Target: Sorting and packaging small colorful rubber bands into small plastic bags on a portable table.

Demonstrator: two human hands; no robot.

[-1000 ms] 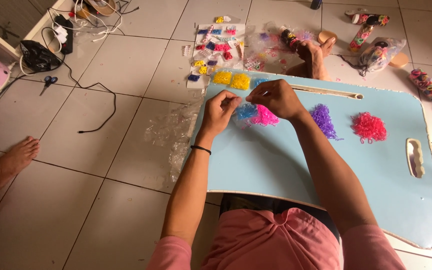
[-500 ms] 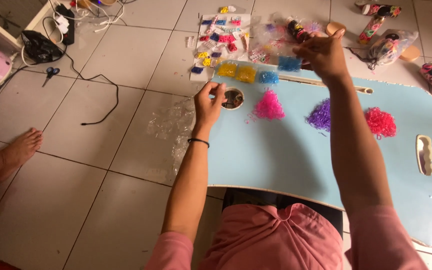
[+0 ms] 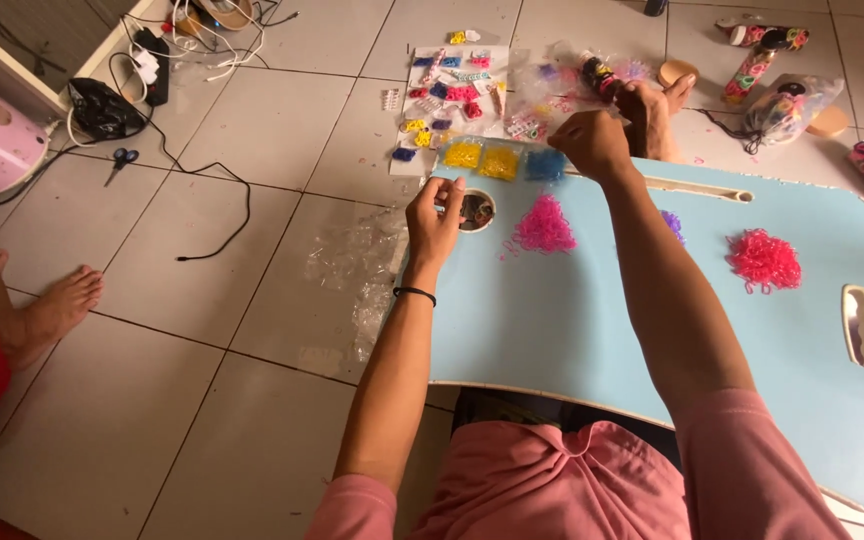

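small elastic bands [image 3: 545, 226]: pink heap at upper centre of the frame on the light-blue lap table [image 3: 592, 330]. light, soft, stretchy, prone to scatter; best pinched in small tufts. left hand [image 3: 436, 215] fingers curled beside a round hole [image 3: 475, 210]; right hand [image 3: 592, 142] fingers pinched together, contents unclear.

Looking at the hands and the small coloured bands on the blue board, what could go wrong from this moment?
The right forearm passes just above the purple pile; pulling back could probably scatter it. The pink pile lies between both arms, so a sweep may mix its bands with others. The left hand is at the round hole near the blue board's edge; bands nudged there might drop to the floor.
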